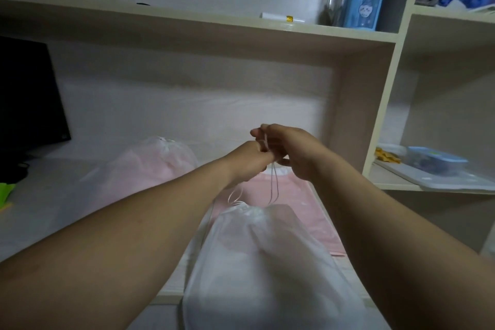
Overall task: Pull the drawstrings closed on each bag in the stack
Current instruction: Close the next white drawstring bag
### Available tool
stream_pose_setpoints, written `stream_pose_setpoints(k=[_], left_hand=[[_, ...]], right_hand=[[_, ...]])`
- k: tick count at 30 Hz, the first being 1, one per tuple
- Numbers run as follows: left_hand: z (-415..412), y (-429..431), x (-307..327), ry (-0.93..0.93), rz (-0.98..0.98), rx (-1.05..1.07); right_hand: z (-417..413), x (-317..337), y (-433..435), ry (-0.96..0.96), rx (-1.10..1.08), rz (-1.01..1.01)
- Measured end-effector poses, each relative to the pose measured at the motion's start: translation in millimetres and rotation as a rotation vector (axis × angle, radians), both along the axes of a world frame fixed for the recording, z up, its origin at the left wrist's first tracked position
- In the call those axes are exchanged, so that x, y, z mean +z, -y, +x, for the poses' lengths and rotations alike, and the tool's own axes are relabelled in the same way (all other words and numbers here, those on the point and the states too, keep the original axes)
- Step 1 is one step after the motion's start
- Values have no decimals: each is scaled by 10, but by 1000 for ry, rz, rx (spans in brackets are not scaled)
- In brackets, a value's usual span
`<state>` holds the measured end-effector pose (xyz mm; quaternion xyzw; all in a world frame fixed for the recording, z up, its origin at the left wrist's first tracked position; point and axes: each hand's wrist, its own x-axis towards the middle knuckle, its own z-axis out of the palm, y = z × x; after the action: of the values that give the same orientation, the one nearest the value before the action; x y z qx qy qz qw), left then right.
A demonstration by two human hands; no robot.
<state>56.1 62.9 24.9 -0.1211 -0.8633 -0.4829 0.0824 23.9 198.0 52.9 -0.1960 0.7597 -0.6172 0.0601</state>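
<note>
white desk (40, 209) w/ bags – shelves (241, 32) above, dark monitor (26, 104) left

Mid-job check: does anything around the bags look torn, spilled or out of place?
Nothing stands out. Both hands, left and right, hold the thin white drawstrings above the near translucent white bag, whose neck is gathered. A second filled translucent white bag lies behind, intact.

Head cam, looking fwd/down, close over desk (48, 195).
</note>
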Motion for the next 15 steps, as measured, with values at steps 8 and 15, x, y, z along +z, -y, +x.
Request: stream_pose_setpoints(k=[8, 15], left_hand=[[-203, 39, 62, 66, 311, 170], [-275, 239, 35, 168, 483, 262]], right_hand=[[-77, -114, -22, 156, -212, -142], [184, -751, -109, 287, 99, -81]])
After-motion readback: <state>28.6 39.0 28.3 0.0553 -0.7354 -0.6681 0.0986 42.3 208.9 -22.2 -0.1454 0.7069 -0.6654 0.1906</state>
